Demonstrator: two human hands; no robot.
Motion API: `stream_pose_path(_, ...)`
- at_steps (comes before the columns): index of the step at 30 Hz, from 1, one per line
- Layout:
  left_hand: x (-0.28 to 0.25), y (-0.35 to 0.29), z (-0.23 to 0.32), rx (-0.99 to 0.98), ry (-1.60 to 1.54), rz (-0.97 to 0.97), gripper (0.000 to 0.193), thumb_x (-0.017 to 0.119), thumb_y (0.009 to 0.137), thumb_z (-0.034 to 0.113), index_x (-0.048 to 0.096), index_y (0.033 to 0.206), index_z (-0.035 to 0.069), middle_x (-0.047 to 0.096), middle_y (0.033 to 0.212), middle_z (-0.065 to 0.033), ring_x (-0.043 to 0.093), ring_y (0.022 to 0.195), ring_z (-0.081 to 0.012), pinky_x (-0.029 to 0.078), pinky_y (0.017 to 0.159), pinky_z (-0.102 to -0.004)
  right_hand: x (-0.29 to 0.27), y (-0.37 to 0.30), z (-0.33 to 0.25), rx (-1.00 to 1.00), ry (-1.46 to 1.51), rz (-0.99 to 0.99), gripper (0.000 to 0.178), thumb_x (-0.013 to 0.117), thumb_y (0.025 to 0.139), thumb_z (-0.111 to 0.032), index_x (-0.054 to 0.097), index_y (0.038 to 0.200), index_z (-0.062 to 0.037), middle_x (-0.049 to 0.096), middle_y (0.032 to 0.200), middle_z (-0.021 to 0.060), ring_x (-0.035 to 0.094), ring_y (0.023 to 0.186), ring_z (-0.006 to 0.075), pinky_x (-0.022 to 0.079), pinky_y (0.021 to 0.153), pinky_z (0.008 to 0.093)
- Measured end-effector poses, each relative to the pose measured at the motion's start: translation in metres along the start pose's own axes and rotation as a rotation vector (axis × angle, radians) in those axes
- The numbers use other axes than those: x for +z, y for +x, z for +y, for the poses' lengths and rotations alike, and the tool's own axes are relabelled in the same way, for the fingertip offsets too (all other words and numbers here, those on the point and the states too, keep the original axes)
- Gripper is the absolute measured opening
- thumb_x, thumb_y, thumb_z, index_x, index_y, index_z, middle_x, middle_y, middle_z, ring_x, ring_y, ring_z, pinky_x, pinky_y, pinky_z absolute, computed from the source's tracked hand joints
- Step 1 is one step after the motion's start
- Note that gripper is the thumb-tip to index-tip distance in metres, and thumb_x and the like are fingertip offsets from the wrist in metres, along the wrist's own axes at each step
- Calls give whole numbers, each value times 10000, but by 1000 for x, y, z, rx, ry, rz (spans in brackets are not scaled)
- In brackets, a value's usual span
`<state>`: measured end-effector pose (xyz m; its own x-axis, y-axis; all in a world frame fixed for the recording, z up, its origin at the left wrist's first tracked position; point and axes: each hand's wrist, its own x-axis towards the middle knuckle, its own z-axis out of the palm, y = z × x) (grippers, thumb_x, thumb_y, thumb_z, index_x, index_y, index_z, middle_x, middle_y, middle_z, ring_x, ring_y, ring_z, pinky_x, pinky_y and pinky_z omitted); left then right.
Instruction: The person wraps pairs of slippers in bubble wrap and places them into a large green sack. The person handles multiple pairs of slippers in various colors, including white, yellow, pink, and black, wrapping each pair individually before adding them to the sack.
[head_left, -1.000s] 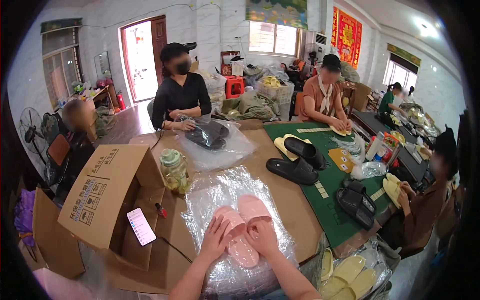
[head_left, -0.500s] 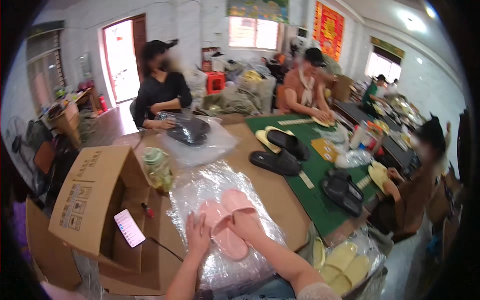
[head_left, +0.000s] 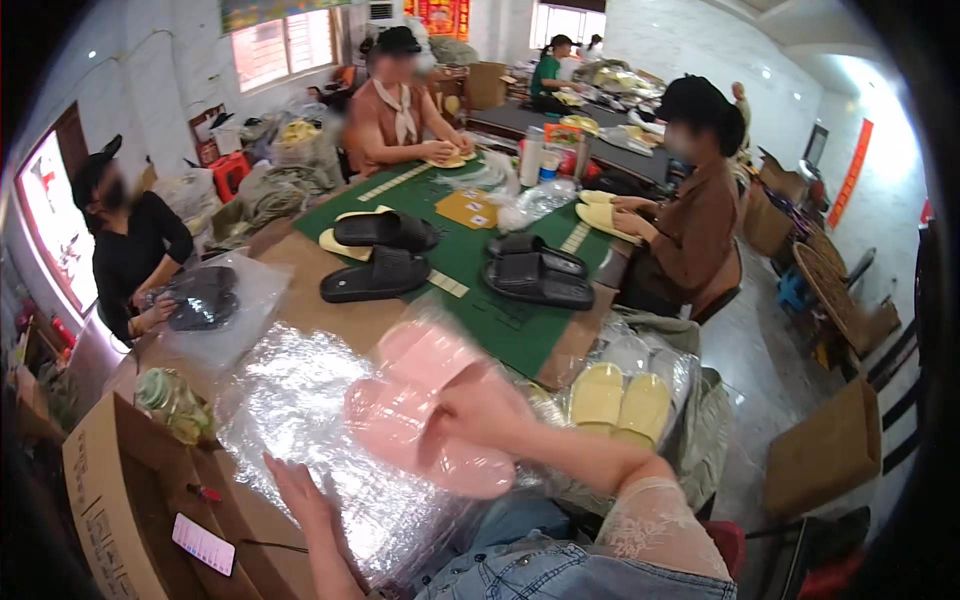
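My right hand grips a pair of pink slippers by their straps, raised and tilted above the table. Glossy highlights on them look like clear plastic film around the pair. Beneath lies a stack of shiny clear plastic bags. My left hand is over the near part of that stack, fingers stretched and holding nothing. To the right of my right forearm, a pair of yellow slippers lies in clear plastic on an open sack.
Black slippers and another black pair rest on the green mat. At left are a jar, a carton and a phone. Co-workers sit around the table, one holding yellow slippers.
My right hand has lifted the pink slippers off the plastic bags and swung them right. My left hand has come off the slippers. The view has turned to the right.
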<state>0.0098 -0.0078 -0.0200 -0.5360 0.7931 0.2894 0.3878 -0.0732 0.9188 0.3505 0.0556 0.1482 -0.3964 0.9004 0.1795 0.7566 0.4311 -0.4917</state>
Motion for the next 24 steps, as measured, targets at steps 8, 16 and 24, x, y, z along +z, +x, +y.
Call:
stream_pose_path(8, 0, -5, 9, 104, 527, -111, 706, 664, 871, 169, 375, 1469, -71, 354, 1543, -284, 320, 1443, -424, 217, 1205, -481, -184, -138, 140, 141, -710, -148, 270, 613, 855, -315, 666, 855, -50, 681, 841, 161, 670, 822, 358, 505, 745, 522)
stream_pose_path(16, -5, -4, 1, 177, 570, -149, 675, 687, 862, 184, 426, 1450, -17, 374, 1531, -276, 332, 1433, -415, 239, 1185, -506, -120, -208, 173, -202, -469, -692, 191, 609, 809, -238, 720, 823, -83, 704, 841, 128, 691, 859, 324, 542, 792, 458)
stream_pose_path(24, -4, -3, 11, 139, 594, -162, 660, 704, 855, 186, 452, 1430, -16, 372, 1540, -255, 325, 1435, -407, 228, 1192, -499, -94, -143, 144, -327, -547, -914, 195, 602, 808, -201, 739, 866, -77, 718, 950, 143, 677, 990, 329, 538, 839, 455)
